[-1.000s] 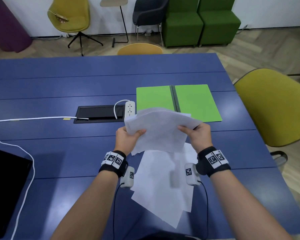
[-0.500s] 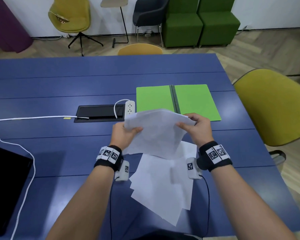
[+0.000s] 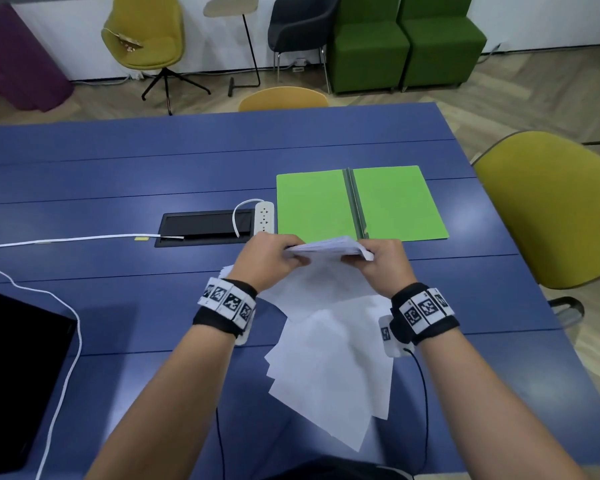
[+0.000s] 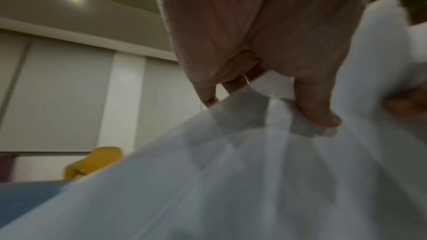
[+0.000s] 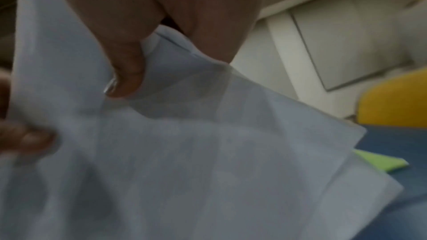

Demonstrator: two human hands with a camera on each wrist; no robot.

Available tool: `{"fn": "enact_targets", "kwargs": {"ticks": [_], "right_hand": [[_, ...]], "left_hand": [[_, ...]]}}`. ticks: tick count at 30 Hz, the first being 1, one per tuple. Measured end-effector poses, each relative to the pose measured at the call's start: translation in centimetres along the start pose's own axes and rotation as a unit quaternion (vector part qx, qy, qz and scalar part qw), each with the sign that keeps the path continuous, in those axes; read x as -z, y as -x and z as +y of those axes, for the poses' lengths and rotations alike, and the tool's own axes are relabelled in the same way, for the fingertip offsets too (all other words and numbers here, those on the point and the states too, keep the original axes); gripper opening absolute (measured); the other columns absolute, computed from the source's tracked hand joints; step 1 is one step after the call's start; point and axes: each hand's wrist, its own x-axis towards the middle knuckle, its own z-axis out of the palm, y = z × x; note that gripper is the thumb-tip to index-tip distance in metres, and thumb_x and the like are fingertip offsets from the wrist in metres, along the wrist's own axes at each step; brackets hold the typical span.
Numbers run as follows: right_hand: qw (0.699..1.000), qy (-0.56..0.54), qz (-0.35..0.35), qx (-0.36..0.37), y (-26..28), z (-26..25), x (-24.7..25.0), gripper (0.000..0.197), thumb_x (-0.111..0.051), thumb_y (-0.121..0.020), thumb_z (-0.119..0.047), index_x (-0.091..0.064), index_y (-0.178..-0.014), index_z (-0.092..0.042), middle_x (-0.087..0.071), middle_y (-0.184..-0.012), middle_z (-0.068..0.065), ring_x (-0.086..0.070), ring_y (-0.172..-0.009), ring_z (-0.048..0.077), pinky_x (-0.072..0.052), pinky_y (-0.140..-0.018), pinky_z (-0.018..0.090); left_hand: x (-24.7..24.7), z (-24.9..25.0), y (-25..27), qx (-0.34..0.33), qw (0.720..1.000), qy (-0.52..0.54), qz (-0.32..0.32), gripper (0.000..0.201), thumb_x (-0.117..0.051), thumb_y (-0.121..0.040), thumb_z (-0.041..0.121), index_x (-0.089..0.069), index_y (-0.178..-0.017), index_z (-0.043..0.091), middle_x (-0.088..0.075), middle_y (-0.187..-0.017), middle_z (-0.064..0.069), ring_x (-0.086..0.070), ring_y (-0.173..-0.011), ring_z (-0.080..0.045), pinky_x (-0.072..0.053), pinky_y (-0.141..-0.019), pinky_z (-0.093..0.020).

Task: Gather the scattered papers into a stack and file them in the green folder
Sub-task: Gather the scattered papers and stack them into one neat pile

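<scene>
Both hands hold a bundle of white papers (image 3: 326, 341) by its far edge, above the blue table (image 3: 153, 161). My left hand (image 3: 274, 256) grips the left side of that edge and my right hand (image 3: 378, 259) grips the right side. The sheets hang down toward me, fanned and uneven at their near corners. In the left wrist view the fingers pinch the papers (image 4: 254, 180); the right wrist view shows the thumb pressed on the papers (image 5: 208, 152). The green folder (image 3: 361, 202) lies open and flat just beyond the hands; a corner of the folder (image 5: 381, 163) shows in the right wrist view.
A white power strip (image 3: 264, 218) and its cable lie left of the folder by a black cable hatch (image 3: 205, 225). A black laptop (image 3: 14, 375) sits at the near left. A yellow chair (image 3: 551, 209) stands at the table's right edge.
Both hands moved forward toward the folder and tipped the top edge of the papers away, so the sheets now hang edge-on from the grip.
</scene>
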Motion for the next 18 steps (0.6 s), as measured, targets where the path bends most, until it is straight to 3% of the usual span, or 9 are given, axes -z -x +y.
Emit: {"fn": "enact_targets", "kwargs": {"ticks": [2, 5, 7, 8, 10, 11, 15, 18], "right_hand": [[0.995, -0.064, 0.018, -0.072, 0.7, 1.9, 0.7, 0.021, -0.082, -0.076, -0.019, -0.070, -0.071, -0.002, -0.049, -0.057, 0.000, -0.036, -0.057, 0.012, -0.030, -0.055, 0.030], [0.973, -0.170, 0.046, -0.151, 1.7, 4.1, 1.9, 0.024, -0.085, -0.069, -0.017, -0.069, -0.072, 0.001, -0.058, -0.066, 0.001, -0.047, -0.065, 0.009, -0.041, -0.063, 0.031], [0.949, -0.252, 0.068, -0.180, 2.3, 4.4, 2.2, 0.015, -0.086, -0.068, -0.007, -0.074, -0.076, -0.002, -0.071, -0.077, 0.006, -0.061, -0.071, 0.014, -0.052, -0.072, 0.036], [0.937, -0.285, 0.074, -0.189, 2.4, 4.3, 2.3, 0.014, -0.085, -0.069, -0.002, -0.076, -0.079, -0.004, -0.074, -0.082, 0.008, -0.066, -0.074, 0.017, -0.055, -0.076, 0.037], [0.920, -0.330, 0.082, -0.195, 2.6, 4.0, 2.0, 0.017, -0.082, -0.072, 0.003, -0.076, -0.086, -0.004, -0.076, -0.086, 0.009, -0.069, -0.076, 0.019, -0.057, -0.076, 0.037], [0.914, -0.345, 0.088, -0.193, 2.6, 3.8, 1.8, 0.018, -0.081, -0.072, 0.005, -0.075, -0.087, -0.004, -0.076, -0.086, 0.008, -0.070, -0.075, 0.019, -0.058, -0.074, 0.034], [0.907, -0.361, 0.110, -0.185, 2.9, 4.3, 1.9, 0.020, -0.080, -0.073, 0.005, -0.076, -0.087, -0.008, -0.076, -0.088, 0.008, -0.070, -0.077, 0.020, -0.058, -0.073, 0.032], [0.909, -0.353, 0.108, -0.192, 3.3, 5.4, 1.7, 0.020, -0.081, -0.073, 0.001, -0.077, -0.089, -0.010, -0.077, -0.094, 0.011, -0.071, -0.082, 0.024, -0.058, -0.079, 0.038]], "left_hand": [[0.3, -2.7, 0.8, 0.036, 0.999, 0.009, 0.020, 0.030, -0.085, -0.074, 0.042, -0.078, -0.101, 0.031, -0.076, -0.097, 0.013, -0.066, -0.096, -0.012, -0.051, -0.090, -0.032], [0.0, -6.1, 2.4, 0.127, 0.983, 0.084, 0.105, 0.069, -0.094, -0.062, 0.038, -0.067, -0.125, 0.031, -0.064, -0.125, 0.014, -0.055, -0.119, -0.009, -0.042, -0.104, -0.027], [-1.1, -6.5, 3.2, 0.194, 0.939, 0.263, 0.106, 0.094, -0.099, -0.058, 0.031, -0.053, -0.139, 0.024, -0.060, -0.131, 0.011, -0.057, -0.120, -0.006, -0.046, -0.103, -0.023], [-2.0, -6.6, 3.4, 0.208, 0.909, 0.351, 0.087, 0.098, -0.100, -0.056, 0.029, -0.051, -0.140, 0.019, -0.065, -0.128, 0.007, -0.063, -0.118, -0.010, -0.051, -0.101, -0.028], [-2.9, -6.0, 3.8, 0.225, 0.864, 0.444, 0.069, 0.083, -0.097, -0.054, 0.028, -0.063, -0.126, 0.008, -0.076, -0.114, -0.001, -0.072, -0.107, -0.019, -0.059, -0.094, -0.038], [-3.0, -5.5, 4.0, 0.226, 0.858, 0.456, 0.068, 0.072, -0.096, -0.054, 0.030, -0.068, -0.117, 0.007, -0.078, -0.108, -0.003, -0.074, -0.103, -0.020, -0.060, -0.091, -0.038], [-3.7, -5.4, 4.0, 0.205, 0.862, 0.456, 0.083, 0.032, -0.089, -0.074, 0.011, -0.075, -0.103, 0.015, -0.079, -0.104, -0.003, -0.075, -0.096, -0.019, -0.060, -0.088, -0.037], [-4.5, -5.7, 4.1, 0.223, 0.858, 0.451, 0.097, 0.037, -0.092, -0.071, 0.019, -0.076, -0.101, 0.007, -0.079, -0.102, -0.006, -0.076, -0.095, -0.022, -0.060, -0.086, -0.036]]}}
